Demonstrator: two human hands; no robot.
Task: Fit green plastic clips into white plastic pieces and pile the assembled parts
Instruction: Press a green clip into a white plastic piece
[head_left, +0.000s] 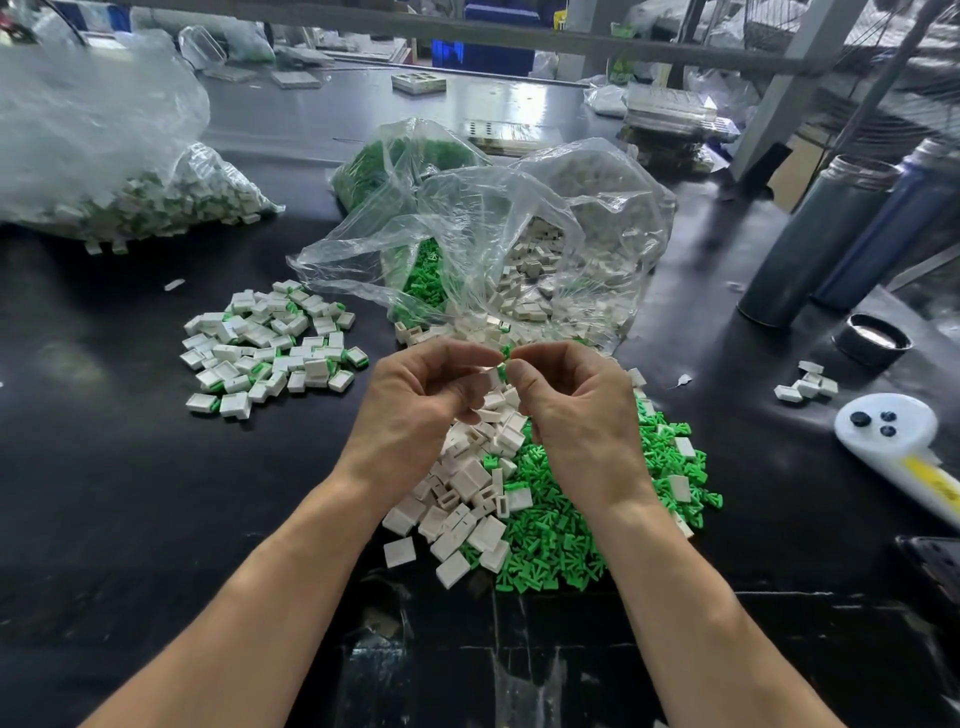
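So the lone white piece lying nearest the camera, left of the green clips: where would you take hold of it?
The white piece lies flat on the black table, apart from the heap, broad face up. Likely best pinched from above across its two opposite narrow edges; its near and left sides are free of neighbours, while green clips crowd its right.

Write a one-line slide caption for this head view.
Left hand and right hand join a green clip to a white piece.

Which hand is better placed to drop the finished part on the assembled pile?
Probably the left hand: the assembled pile lies on its side of the table, while the right hand would have to cross over.
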